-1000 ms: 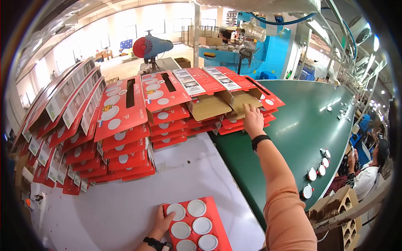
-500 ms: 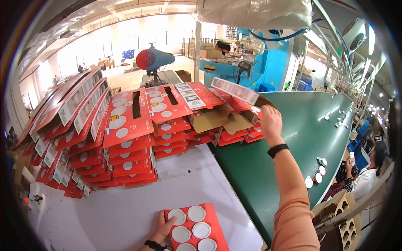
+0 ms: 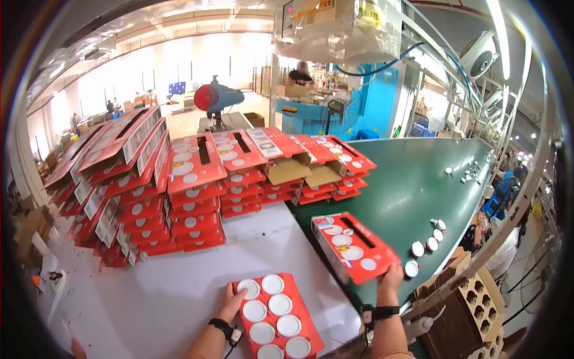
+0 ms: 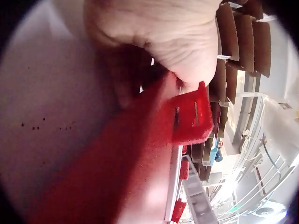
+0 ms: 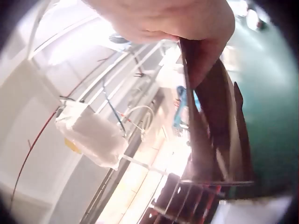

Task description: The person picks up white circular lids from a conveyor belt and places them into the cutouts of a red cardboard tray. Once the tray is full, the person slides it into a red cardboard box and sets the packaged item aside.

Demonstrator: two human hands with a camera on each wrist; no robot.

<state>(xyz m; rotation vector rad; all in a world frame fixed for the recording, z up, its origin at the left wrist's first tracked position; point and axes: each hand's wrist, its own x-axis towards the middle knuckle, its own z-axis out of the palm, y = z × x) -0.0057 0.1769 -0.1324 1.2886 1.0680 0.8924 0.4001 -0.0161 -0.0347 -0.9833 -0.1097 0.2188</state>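
Observation:
My left hand [image 3: 228, 303] grips the left edge of a red cardboard tray [image 3: 294, 302] filled with two rows of white round pieces, its thumb on the top left one. In the left wrist view the hand [image 4: 159, 32] covers part of the tray's red side [image 4: 107, 163]. Over the green belt, my right hand [image 3: 391, 281] pinches the near right end of a red printed carton sleeve [image 3: 353, 258] with a dark slot in its top. The right wrist view shows that hand [image 5: 182, 18] at the sleeve's open end, with brown inner walls [image 5: 212, 100].
Stacks of red cartons [image 3: 197, 158] stand along the back of the white table [image 3: 179, 287]. The green belt [image 3: 412, 173] carries several loose white round pieces [image 3: 431, 243]. A bottle [image 3: 420, 326] and brown hole-punched inserts [image 3: 478, 293] are at the right.
My right hand has lifted one carton sleeve off the right-hand stack and brought it back toward me over the belt. My left hand has kept its hold on the tray.

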